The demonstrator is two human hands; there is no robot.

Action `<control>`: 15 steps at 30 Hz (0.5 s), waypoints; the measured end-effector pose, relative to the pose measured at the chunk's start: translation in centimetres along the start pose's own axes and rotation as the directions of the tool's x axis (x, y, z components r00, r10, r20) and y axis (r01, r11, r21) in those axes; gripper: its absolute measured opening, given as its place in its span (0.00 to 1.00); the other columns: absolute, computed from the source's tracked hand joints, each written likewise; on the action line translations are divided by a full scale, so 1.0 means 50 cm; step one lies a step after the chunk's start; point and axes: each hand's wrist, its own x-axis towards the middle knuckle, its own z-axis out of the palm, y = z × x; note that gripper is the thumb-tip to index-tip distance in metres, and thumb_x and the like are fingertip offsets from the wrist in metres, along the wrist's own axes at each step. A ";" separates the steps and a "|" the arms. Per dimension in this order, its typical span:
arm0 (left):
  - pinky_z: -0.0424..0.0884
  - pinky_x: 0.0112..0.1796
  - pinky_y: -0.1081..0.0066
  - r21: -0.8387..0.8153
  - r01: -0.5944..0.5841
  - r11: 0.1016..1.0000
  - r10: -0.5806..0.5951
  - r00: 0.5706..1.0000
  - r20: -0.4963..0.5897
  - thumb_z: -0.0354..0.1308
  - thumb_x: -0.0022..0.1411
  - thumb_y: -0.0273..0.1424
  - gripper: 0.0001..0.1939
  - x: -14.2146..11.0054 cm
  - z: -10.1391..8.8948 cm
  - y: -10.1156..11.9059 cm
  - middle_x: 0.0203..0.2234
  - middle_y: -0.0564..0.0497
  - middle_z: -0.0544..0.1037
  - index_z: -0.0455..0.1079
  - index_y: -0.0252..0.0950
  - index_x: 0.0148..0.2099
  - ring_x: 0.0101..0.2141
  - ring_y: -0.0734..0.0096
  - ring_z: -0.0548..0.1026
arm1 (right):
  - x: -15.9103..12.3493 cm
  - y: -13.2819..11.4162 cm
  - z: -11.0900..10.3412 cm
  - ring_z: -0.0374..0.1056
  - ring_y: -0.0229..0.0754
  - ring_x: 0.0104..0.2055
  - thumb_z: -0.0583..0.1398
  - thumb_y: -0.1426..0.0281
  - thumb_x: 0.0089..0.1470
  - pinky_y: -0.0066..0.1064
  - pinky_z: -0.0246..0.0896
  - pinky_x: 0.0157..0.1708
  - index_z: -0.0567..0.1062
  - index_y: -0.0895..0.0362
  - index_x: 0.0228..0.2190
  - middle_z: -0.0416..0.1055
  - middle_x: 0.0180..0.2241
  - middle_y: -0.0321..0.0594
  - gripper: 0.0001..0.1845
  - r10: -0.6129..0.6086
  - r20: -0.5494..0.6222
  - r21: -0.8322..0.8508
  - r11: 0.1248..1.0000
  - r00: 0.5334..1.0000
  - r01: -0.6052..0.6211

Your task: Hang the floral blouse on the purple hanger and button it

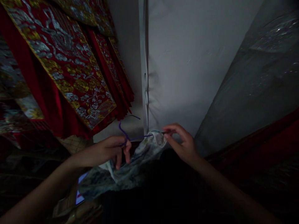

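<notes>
Item 1: patterned cloth (133, 175), pale with dark marks, bunched below and between the 2 hands, its upper end at the right fingertips.
Item 2: purple cord (140, 137), 1 length, bent above the left hand and running across to the cloth's upper edge.
Item 3: left hand (116, 147), thumb and forefinger nearly closed on the cord, other fingers loosely curled.
Item 4: right hand (181, 141), thumb and forefinger pinched on a thin dark tip (164, 133) at the cloth's edge; cannot tell whether it belongs to the cord.
Handling, as judged: pinch close to the fabric, keep the cord straight and lightly taut, ease the cloth along in short gathers; a hard tug could bunch or snag it. Dim light favours working by feel.
Containers: 0 identified for certain; cannot tell whether the cloth forms a bag.
Surroundings: embroidered red hanging (70, 59), left; clear plastic sheet (263, 74), right; lit screen (81, 179), partly behind the cloth.
</notes>
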 end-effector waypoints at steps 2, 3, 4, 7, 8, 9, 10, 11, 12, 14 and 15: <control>0.65 0.21 0.75 0.075 -0.013 0.997 0.019 0.997 -0.071 0.56 0.61 0.34 0.05 -0.020 -0.024 0.009 0.30 0.50 0.79 0.68 0.38 0.38 0.20 0.74 0.72 | 0.022 0.036 -0.021 0.70 0.50 0.52 0.65 0.64 0.55 0.43 0.66 0.51 0.77 0.50 0.46 0.75 0.48 0.44 0.16 0.108 0.024 -0.010 0.994 0.994 -0.108; 0.65 0.20 0.75 0.104 -0.027 0.994 0.038 0.994 -0.102 0.56 0.60 0.34 0.05 -0.026 -0.036 0.013 0.29 0.51 0.79 0.69 0.39 0.37 0.19 0.75 0.70 | 0.028 0.052 -0.029 0.70 0.51 0.51 0.65 0.61 0.55 0.44 0.66 0.51 0.78 0.51 0.45 0.76 0.48 0.44 0.15 0.185 0.128 0.029 0.981 0.974 -0.191; 0.64 0.19 0.75 0.128 -0.044 0.991 0.061 0.989 -0.133 0.56 0.58 0.33 0.05 -0.029 -0.047 0.015 0.27 0.52 0.78 0.70 0.39 0.36 0.18 0.76 0.68 | 0.030 0.065 -0.034 0.72 0.51 0.48 0.64 0.57 0.55 0.43 0.67 0.49 0.80 0.51 0.41 0.77 0.45 0.44 0.15 0.269 0.258 0.086 0.950 0.928 -0.300; 0.63 0.18 0.76 0.171 -0.067 0.983 0.105 0.968 -0.228 0.55 0.54 0.31 0.05 -0.026 -0.074 0.013 0.25 0.53 0.77 0.71 0.37 0.33 0.17 0.78 0.65 | 0.021 0.082 -0.033 0.72 0.46 0.34 0.62 0.49 0.55 0.35 0.68 0.36 0.81 0.53 0.31 0.78 0.32 0.42 0.20 0.400 0.543 0.227 0.776 0.738 -0.588; 0.63 0.18 0.76 0.175 -0.062 0.983 0.107 0.960 -0.258 0.54 0.53 0.31 0.06 -0.020 -0.080 0.009 0.24 0.54 0.77 0.71 0.37 0.32 0.17 0.78 0.65 | 0.017 0.082 -0.029 0.71 0.44 0.31 0.63 0.49 0.54 0.33 0.67 0.33 0.81 0.53 0.30 0.78 0.30 0.41 0.21 0.415 0.553 0.262 0.736 0.723 -0.624; 0.63 0.18 0.76 0.175 -0.062 0.983 0.112 0.950 -0.293 0.54 0.52 0.30 0.06 -0.013 -0.085 0.005 0.23 0.54 0.76 0.71 0.37 0.32 0.17 0.78 0.65 | 0.015 0.078 -0.024 0.70 0.42 0.30 0.64 0.49 0.52 0.31 0.65 0.30 0.81 0.53 0.30 0.77 0.28 0.40 0.21 0.429 0.530 0.295 0.715 0.732 -0.633; 0.63 0.19 0.76 0.176 -0.071 0.982 0.128 0.933 -0.336 0.54 0.52 0.30 0.06 -0.004 -0.090 0.000 0.23 0.54 0.75 0.71 0.36 0.31 0.17 0.77 0.66 | 0.016 0.073 -0.018 0.69 0.41 0.28 0.65 0.49 0.51 0.30 0.63 0.28 0.81 0.54 0.29 0.77 0.27 0.39 0.20 0.443 0.489 0.328 0.705 0.751 -0.629; 0.65 0.20 0.76 0.180 -0.091 0.979 0.155 0.909 -0.386 0.54 0.51 0.30 0.06 0.006 -0.095 -0.005 0.23 0.54 0.75 0.70 0.36 0.32 0.18 0.76 0.67 | 0.020 0.066 -0.012 0.68 0.39 0.27 0.66 0.49 0.51 0.29 0.62 0.27 0.80 0.54 0.28 0.76 0.26 0.38 0.20 0.460 0.437 0.364 0.696 0.773 -0.619; 0.67 0.22 0.74 0.192 -0.119 0.974 0.194 0.878 -0.439 0.55 0.51 0.30 0.06 0.016 -0.099 -0.011 0.24 0.54 0.75 0.70 0.36 0.33 0.21 0.74 0.70 | 0.028 0.060 -0.006 0.67 0.39 0.25 0.66 0.48 0.50 0.28 0.61 0.25 0.80 0.54 0.27 0.75 0.25 0.38 0.21 0.481 0.373 0.409 0.682 0.793 -0.606; 0.72 0.30 0.71 0.254 -0.198 0.947 0.308 0.790 -0.531 0.59 0.52 0.31 0.08 0.036 -0.107 -0.021 0.28 0.51 0.77 0.71 0.36 0.37 0.28 0.69 0.75 | 0.052 0.047 0.002 0.66 0.38 0.23 0.69 0.48 0.45 0.28 0.60 0.24 0.79 0.55 0.25 0.74 0.23 0.37 0.22 0.520 0.251 0.507 0.648 0.816 -0.569; 0.74 0.34 0.68 0.303 -0.241 0.922 0.377 0.730 -0.570 0.60 0.53 0.32 0.11 0.043 -0.110 -0.025 0.32 0.49 0.78 0.71 0.36 0.40 0.33 0.66 0.77 | 0.067 0.043 0.005 0.67 0.38 0.23 0.70 0.48 0.42 0.28 0.61 0.24 0.78 0.55 0.25 0.74 0.22 0.36 0.23 0.533 0.201 0.548 0.634 0.822 -0.545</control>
